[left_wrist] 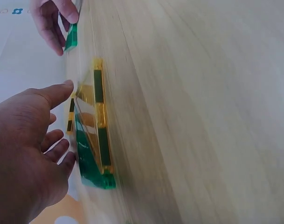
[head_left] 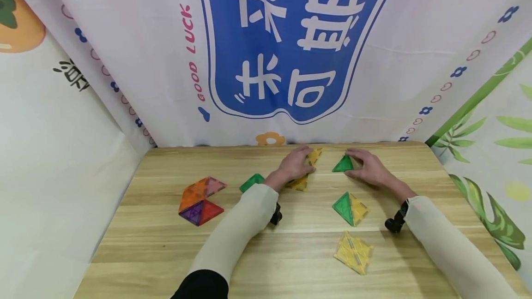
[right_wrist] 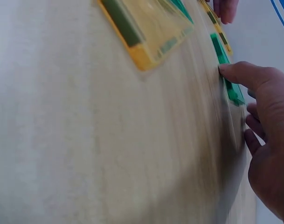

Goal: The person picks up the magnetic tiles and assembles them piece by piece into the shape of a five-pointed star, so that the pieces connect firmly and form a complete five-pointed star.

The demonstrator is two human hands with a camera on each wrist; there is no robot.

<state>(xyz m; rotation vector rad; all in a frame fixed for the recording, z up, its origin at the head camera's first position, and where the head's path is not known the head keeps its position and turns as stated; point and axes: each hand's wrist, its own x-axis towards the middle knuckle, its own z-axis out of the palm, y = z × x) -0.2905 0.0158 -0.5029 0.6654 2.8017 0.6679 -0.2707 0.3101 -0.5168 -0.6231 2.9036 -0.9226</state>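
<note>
Orange, pink, purple and red tiles (head_left: 193, 197) form a C-shape on the worktop (head_left: 287, 262). Behind, pink lettering (head_left: 192, 54) reads "GOOD LUCK". The left hand (head_left: 293, 164) holds thumb and fingers apart beside translucent yellow triangular tiles (head_left: 300, 183). The right hand (head_left: 369, 168) has its grip clamped on a translucent green triangular tile (head_left: 342, 164), near the worktop's far edge; bare wood separates it from a green-and-yellow pair (head_left: 348, 208).

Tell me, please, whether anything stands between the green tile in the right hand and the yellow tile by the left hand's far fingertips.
Nothing visible does: in the head view, bare tabletop separates the green tile in the right hand from the yellow tile by the left hand.
</note>
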